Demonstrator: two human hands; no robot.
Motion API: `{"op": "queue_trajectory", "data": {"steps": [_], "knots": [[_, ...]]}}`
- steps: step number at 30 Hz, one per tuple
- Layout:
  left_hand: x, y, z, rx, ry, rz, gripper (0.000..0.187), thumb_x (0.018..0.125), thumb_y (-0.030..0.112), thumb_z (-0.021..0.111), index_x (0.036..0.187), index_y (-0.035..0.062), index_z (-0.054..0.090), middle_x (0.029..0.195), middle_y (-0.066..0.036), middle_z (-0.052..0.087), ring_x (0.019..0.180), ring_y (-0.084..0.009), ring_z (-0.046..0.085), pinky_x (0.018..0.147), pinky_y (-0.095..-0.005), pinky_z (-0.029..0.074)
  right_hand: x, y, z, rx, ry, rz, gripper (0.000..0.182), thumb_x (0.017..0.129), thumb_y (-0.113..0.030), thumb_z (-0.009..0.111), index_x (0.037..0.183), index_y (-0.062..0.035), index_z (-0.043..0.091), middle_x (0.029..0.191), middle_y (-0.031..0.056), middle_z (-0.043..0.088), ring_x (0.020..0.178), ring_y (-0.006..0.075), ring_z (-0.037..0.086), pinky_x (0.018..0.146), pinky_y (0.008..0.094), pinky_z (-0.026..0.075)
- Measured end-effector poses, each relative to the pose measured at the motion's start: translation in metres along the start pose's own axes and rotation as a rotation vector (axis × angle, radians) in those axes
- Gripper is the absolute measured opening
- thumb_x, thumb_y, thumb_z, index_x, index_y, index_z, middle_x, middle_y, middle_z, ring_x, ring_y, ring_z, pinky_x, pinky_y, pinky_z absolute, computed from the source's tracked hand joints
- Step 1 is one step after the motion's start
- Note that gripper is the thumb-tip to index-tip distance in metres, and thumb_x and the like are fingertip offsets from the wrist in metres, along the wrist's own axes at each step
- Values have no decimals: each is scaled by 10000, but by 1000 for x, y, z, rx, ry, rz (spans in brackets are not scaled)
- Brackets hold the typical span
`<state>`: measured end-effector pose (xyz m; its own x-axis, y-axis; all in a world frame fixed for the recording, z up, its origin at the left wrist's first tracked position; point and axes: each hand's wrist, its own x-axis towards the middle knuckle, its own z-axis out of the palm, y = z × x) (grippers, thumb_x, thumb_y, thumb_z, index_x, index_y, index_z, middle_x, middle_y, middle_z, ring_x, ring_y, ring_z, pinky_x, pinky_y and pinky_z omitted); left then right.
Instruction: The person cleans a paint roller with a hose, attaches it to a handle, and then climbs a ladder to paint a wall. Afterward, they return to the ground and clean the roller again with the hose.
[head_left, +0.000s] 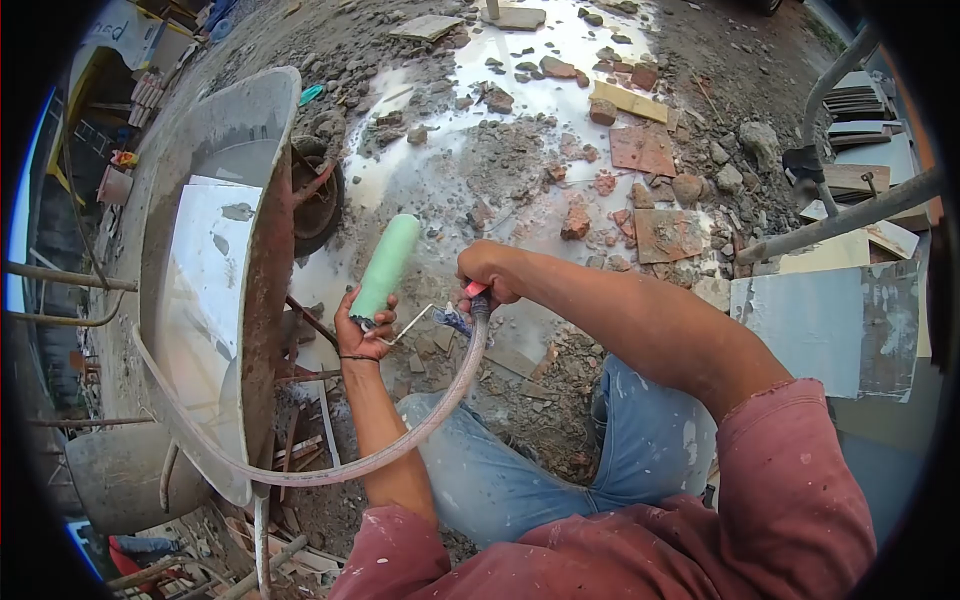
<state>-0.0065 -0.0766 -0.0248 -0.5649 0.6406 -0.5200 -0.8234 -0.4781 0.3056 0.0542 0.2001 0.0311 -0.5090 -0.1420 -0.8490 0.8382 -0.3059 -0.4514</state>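
A paint roller (388,265) with a pale green sleeve stands tilted up in my left hand (366,322). The fingers of that hand are wrapped round the roller's lower end. Its thin wire frame (412,325) runs right to a bluish grip (453,319), close under my right hand. A clear, braided hose (438,412) with a dark end piece is gripped in my right hand (490,272), beside something red at its end. From there the hose curves down over my left forearm to the wheelbarrow. Whether water leaves the hose is hard to make out.
On the left stands a wheelbarrow (268,215) with a white sheet (212,265) and cloudy liquid inside. Rubble and broken tiles (643,150) lie on ground wet with whitish liquid (530,50). To the right are metal tubes (840,218) and stacked boards (800,325).
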Motion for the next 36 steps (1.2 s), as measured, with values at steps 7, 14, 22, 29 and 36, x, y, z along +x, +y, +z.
{"op": "queue_trajectory", "data": {"steps": [7,14,22,29,36], "knots": [[5,-1,2,-29,66,8,496,915,347,565,1239,-20,484,947,-215,558,589,-152,529,327,-178,361,-11,11,14,-107,-82,14,151,957,-40,427,972,85,510,770,174,537,618,288,614,565,528,588],[14,-3,-3,-36,81,-10,496,916,365,557,1241,-3,490,943,-219,555,587,-151,525,325,-177,354,-4,13,14,-111,-89,10,157,959,-53,431,987,78,513,768,159,537,583,273,605,547,534,581],[11,-3,-3,-54,113,-35,484,919,368,551,1227,-2,498,914,-224,558,561,-151,532,319,-178,348,2,2,1,-34,-44,26,215,993,-106,365,1073,35,507,803,149,561,578,239,623,549,490,590],[11,-2,-3,-25,134,-37,483,927,378,534,1226,0,502,908,-223,559,552,-156,531,319,-178,344,20,4,-5,31,-60,36,171,992,-74,393,1004,57,501,783,157,564,607,270,623,545,504,577],[3,-1,1,-26,102,-27,468,938,378,514,1213,0,510,882,-235,568,527,-161,516,307,-179,333,22,0,-8,47,103,28,263,1002,-143,364,1146,42,481,832,156,585,569,261,645,525,486,583]]}}
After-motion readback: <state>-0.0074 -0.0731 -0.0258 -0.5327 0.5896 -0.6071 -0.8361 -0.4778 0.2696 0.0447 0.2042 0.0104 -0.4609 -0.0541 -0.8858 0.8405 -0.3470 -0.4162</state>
